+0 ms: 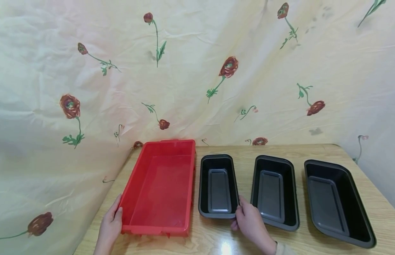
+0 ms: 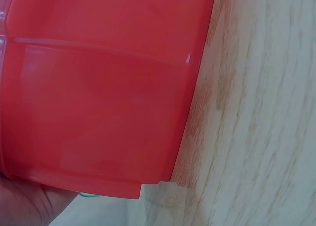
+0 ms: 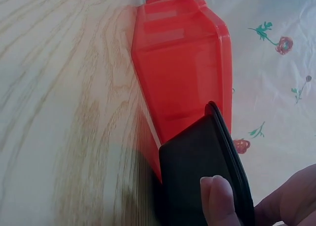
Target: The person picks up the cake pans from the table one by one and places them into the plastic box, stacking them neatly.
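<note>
A red rectangular plastic tray (image 1: 165, 184) lies on the table at the left. My left hand (image 1: 110, 225) grips its near left corner, thumb up by the rim and fingers along the outer side. To the tray's right is the smallest black loaf pan (image 1: 219, 191), its long side roughly parallel to the tray. My right hand (image 1: 250, 219) pinches this pan at its near right corner; in the right wrist view the thumb and fingers (image 3: 217, 201) straddle the rim of the pan (image 3: 192, 166).
Two larger black loaf pans, a medium one (image 1: 271, 194) and the largest one (image 1: 326, 202), stand in a row to the right. Under everything is a wood-grain table (image 1: 207, 241). A flowered cloth (image 1: 184, 81) hangs behind and at the sides.
</note>
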Tool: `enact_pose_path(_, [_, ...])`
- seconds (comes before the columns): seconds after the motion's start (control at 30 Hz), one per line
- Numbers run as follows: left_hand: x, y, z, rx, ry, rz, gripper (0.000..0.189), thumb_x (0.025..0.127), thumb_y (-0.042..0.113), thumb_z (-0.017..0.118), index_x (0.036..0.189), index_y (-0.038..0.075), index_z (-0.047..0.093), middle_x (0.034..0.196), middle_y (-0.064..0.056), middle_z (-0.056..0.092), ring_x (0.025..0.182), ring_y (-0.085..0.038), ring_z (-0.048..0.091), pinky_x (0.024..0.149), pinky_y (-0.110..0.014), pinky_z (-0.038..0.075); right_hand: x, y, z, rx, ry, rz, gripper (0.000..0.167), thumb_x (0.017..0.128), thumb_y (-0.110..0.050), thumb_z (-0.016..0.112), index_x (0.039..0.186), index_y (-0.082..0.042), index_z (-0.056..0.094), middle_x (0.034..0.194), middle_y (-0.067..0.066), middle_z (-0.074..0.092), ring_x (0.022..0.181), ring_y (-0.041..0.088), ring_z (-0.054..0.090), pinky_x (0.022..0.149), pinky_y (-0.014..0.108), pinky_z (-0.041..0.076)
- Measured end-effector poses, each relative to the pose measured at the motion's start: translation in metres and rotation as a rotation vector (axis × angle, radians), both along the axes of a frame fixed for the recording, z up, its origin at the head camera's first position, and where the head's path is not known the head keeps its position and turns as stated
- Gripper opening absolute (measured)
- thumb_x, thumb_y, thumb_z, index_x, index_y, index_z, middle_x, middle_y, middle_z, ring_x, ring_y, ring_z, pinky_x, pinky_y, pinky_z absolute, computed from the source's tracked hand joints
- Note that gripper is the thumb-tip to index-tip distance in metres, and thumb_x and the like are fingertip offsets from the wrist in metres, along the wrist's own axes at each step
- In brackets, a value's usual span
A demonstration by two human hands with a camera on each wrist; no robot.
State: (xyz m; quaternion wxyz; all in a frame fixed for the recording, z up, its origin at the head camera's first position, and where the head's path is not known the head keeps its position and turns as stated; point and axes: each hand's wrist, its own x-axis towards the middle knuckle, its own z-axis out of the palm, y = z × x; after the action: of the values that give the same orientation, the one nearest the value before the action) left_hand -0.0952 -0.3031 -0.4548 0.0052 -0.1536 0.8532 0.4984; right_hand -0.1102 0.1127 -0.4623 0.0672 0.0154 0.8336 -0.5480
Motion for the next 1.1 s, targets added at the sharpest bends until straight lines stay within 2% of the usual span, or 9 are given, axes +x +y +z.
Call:
enact_pose_path(0.2, [0.001,0.001,0.001,-0.004,-0.001,0.007,0.054,0.106,0.009,0.03,0.157,0.015,0.014,0.16,-0.019,0.017,0.144,-0.041,0.018,0.113,-0.057,0.025,0.001,-0.001,0.0,-0.007,-0.011,-0.022,0.049,0.096,0.006,0.04,0.143,0.015,0.031,0.068,0.008,0.065,0.052,0.02,0.062,0.047,0.027,0.054])
enact_pose_path(0.4, [0.0,0.002,0.0,-0.003,-0.007,0.012,0.054,0.106,0.009,0.03,0.157,0.014,0.014,0.16,-0.019,0.017,0.143,-0.042,0.019,0.112,-0.056,0.027,0.001,-0.001,0.0,-0.054,-0.047,-0.032,0.053,0.095,0.006,0.04,0.144,0.017,0.025,0.069,0.009,0.067,0.054,0.022,0.064,0.05,0.028,0.056])
enact_pose_path(0.67, [0.0,0.001,0.0,-0.007,-0.005,0.01,0.054,0.106,0.01,0.03,0.157,0.015,0.013,0.16,-0.018,0.016,0.144,-0.041,0.018,0.112,-0.056,0.026,0.004,0.002,0.003,-0.084,-0.029,-0.038,0.052,0.095,0.006,0.041,0.143,0.019,0.025,0.069,0.011,0.067,0.054,0.023,0.065,0.05,0.03,0.056])
enact_pose_path(1.1, [0.0,0.001,0.0,-0.009,0.009,0.012,0.054,0.106,0.009,0.03,0.157,0.015,0.015,0.159,-0.02,0.018,0.143,-0.041,0.019,0.112,-0.057,0.027,0.006,0.006,0.011,-0.138,-0.062,-0.035,0.054,0.095,0.005,0.042,0.146,0.015,0.025,0.075,0.014,0.068,0.06,0.025,0.067,0.057,0.031,0.058])
